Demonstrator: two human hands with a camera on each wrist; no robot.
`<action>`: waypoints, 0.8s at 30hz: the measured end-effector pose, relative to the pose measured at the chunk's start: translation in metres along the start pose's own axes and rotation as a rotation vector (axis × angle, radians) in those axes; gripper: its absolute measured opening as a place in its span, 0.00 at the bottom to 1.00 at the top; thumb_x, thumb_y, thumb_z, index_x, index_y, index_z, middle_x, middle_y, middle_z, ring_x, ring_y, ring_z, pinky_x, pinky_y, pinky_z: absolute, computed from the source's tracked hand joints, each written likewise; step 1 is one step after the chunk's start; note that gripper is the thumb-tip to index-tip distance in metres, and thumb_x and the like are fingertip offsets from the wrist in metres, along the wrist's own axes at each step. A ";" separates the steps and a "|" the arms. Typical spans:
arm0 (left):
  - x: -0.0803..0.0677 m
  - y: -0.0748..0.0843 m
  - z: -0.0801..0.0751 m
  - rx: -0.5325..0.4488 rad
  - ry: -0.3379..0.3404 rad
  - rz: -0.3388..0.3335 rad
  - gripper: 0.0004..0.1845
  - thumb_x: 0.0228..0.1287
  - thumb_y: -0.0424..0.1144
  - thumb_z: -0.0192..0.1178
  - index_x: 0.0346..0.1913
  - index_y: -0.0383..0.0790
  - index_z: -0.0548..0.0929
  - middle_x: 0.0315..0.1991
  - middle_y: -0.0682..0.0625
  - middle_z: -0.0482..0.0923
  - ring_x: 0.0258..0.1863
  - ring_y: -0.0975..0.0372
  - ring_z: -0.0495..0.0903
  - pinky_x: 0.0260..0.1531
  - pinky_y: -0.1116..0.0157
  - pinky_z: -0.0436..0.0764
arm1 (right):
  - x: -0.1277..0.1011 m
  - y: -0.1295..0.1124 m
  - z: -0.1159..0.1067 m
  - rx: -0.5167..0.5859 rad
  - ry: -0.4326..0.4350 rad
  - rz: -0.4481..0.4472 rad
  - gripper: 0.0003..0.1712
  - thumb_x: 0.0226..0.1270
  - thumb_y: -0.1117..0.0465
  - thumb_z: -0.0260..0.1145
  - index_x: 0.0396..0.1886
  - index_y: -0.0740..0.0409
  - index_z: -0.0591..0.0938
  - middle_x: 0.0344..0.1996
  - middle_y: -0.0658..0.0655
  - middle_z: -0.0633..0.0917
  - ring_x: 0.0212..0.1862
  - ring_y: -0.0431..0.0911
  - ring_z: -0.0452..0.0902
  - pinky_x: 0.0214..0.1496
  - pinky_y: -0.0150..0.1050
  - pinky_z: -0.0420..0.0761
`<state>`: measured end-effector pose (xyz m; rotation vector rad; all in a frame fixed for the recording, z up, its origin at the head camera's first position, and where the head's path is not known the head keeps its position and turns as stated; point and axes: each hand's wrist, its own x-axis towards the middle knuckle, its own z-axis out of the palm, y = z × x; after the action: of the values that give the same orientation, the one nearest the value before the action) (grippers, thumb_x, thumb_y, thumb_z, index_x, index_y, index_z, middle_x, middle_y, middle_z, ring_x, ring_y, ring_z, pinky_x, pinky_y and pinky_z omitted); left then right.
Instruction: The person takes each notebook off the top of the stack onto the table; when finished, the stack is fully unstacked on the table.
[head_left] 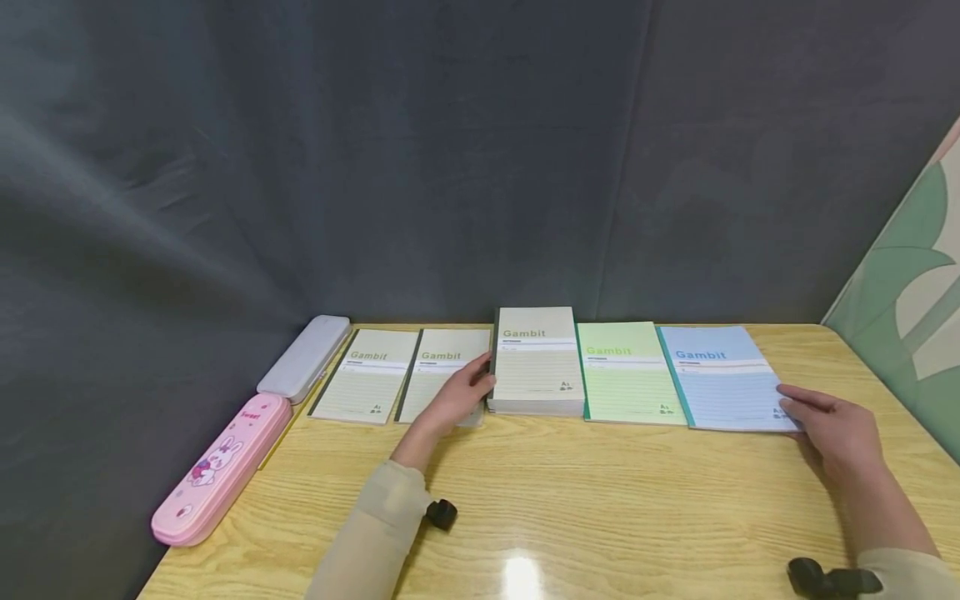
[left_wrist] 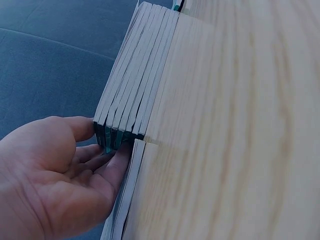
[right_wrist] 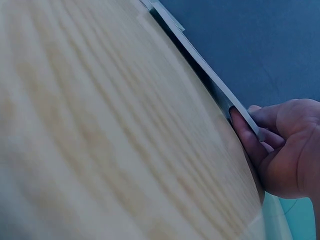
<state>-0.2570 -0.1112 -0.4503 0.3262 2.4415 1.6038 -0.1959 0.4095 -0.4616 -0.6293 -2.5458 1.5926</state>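
My left hand (head_left: 455,396) touches the spine side of a thick stack of cream notebooks (head_left: 537,354), fingers slightly bent. In the left wrist view, the left hand (left_wrist: 65,175) has one fingertip by the stack's top edge and another low at the dark and green spines (left_wrist: 117,136). With thumb above and fingers beneath, my right hand (head_left: 836,429) pinches the lower right corner of a blue notebook (head_left: 723,387). That notebook's near edge (right_wrist: 220,82) is tilted up off the table in the right wrist view, where the right hand (right_wrist: 285,145) grips it.
A green notebook (head_left: 626,383) lies between the stack and the blue one. Two cream notebooks (head_left: 367,379) lie left of the stack, one partly behind my left hand. A pink pencil case (head_left: 225,475) and a white case (head_left: 306,358) line the table's left edge. Dark cloth (head_left: 480,150) hangs behind.
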 end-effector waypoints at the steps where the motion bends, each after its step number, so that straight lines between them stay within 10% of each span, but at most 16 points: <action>1: 0.000 0.000 0.000 -0.001 0.000 0.000 0.30 0.82 0.42 0.49 0.81 0.44 0.56 0.77 0.41 0.59 0.75 0.49 0.60 0.71 0.53 0.65 | 0.001 0.000 0.000 0.000 0.002 -0.005 0.21 0.75 0.47 0.63 0.63 0.45 0.84 0.74 0.73 0.61 0.41 0.30 0.68 0.34 0.23 0.77; 9: 0.000 0.001 0.000 -0.010 -0.006 0.003 0.31 0.82 0.42 0.49 0.81 0.43 0.56 0.77 0.42 0.58 0.75 0.50 0.59 0.71 0.54 0.65 | 0.003 -0.004 0.006 -0.097 0.011 -0.032 0.34 0.79 0.46 0.57 0.72 0.66 0.71 0.72 0.74 0.64 0.47 0.41 0.74 0.40 0.24 0.79; 14: 0.000 0.001 0.000 -0.002 0.002 0.007 0.30 0.82 0.42 0.49 0.81 0.42 0.56 0.77 0.41 0.59 0.75 0.50 0.59 0.71 0.54 0.64 | -0.004 -0.010 0.007 -0.224 0.018 -0.134 0.32 0.81 0.49 0.52 0.70 0.71 0.71 0.69 0.79 0.65 0.71 0.73 0.57 0.71 0.61 0.63; 24: -0.001 0.003 0.000 -0.008 -0.010 0.006 0.30 0.82 0.40 0.48 0.81 0.41 0.55 0.76 0.40 0.59 0.75 0.50 0.59 0.70 0.54 0.66 | -0.012 -0.020 0.016 -0.359 0.118 -0.225 0.24 0.77 0.59 0.58 0.60 0.76 0.77 0.59 0.80 0.74 0.62 0.77 0.64 0.62 0.70 0.62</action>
<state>-0.2560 -0.1104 -0.4476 0.3405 2.4289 1.6096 -0.1951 0.3839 -0.4499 -0.4260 -2.7173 1.0092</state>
